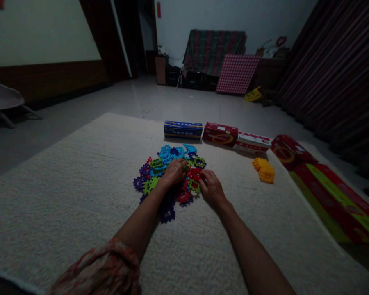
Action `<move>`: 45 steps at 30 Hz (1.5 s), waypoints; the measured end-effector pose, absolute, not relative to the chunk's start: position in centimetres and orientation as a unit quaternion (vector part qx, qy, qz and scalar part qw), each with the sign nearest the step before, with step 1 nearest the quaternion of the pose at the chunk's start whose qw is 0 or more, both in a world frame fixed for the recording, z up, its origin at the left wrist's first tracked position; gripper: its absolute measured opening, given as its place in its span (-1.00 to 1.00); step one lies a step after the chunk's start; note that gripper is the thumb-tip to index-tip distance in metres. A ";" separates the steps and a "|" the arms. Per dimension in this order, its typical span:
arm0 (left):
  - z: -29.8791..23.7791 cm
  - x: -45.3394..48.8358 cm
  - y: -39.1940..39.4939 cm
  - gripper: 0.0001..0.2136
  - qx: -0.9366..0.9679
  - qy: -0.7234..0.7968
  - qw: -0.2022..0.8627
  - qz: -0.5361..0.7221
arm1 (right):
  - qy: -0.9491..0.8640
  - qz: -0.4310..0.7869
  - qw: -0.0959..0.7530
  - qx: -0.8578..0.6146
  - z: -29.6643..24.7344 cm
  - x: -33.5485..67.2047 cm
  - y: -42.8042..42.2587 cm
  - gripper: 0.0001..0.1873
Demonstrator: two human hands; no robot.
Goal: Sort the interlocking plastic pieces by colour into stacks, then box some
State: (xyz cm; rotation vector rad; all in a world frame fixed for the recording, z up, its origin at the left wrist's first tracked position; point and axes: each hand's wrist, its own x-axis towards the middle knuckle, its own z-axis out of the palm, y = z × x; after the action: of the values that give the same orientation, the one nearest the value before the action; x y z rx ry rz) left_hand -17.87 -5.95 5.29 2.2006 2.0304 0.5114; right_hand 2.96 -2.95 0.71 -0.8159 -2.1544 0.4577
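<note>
The fingers of the left hand (175, 172) are bent loosely over the middle of the pile (155, 172); their tips are partly lost among the pieces, so whether they grip one cannot be told. Those of the right hand (213, 188) are half curled at the pile's right edge, fingertips against or just beside a red piece (196, 174) and a green piece (194, 187), with no clear sign of a firm hold. The pieces look like thin, stiff plastic, with toothed edges and cut-out centres. Purple, light blue, green and red overlap here, though light blue gathers mostly at the far side and purple at the left and near edges. Only the yellow pieces (266, 171) lie in a cluster of their own, well to the right, so the separating looks partial, with most colours yet to be parted. Beneath is a pale mat (80, 176) with a rippled, quilted texture. Beyond the pile stand long, glossy cartons: a blue box (183, 131), a red box (220, 134) and a white box (253, 142).
</note>
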 end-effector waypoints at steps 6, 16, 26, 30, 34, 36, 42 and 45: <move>5.3 -17.8 -5.6 -0.74 0.700 0.697 0.032 0.150 | -0.824 0.199 0.401 -0.347 0.9 3.2 -2.8 -0.72; 6.4 -17.5 -6.3 -0.68 0.773 0.622 0.059 0.108 | -0.772 0.224 0.428 -0.414 0.7 3.5 -2.0 -0.64; 5.8 -17.3 -6.1 -0.69 0.764 0.630 0.063 0.122 | -0.809 0.224 0.378 -0.390 1.3 3.4 -2.6 -0.62; 5.8 -17.3 -6.2 -0.72 0.755 0.640 0.064 0.124 | -0.844 0.226 0.323 -0.364 2.0 3.6 -2.9 -0.53; 5.8 -17.5 -6.1 -0.72 0.754 0.641 0.070 0.121 | -0.874 0.235 0.264 -0.334 2.7 4.2 -2.5 -0.45; 5.8 -17.7 -6.1 -0.72 0.754 0.641 0.078 0.121 | -0.866 0.275 0.257 -0.328 3.2 4.5 -2.4 -0.44; 5.6 -18.3 -6.0 -0.71 0.767 0.621 0.104 0.126 | -0.827 0.379 0.220 -0.352 4.0 4.6 -3.1 -0.37; 5.5 -18.2 -6.0 -0.72 0.759 0.630 0.103 0.129 | -0.823 0.388 0.235 -0.342 3.9 4.2 -3.3 -0.39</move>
State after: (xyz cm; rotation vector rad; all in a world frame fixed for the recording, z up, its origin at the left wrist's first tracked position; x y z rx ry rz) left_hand -18.24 -6.01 5.51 2.2411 1.8582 0.3808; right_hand 4.17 -3.26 3.90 -0.9378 -2.2577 1.0646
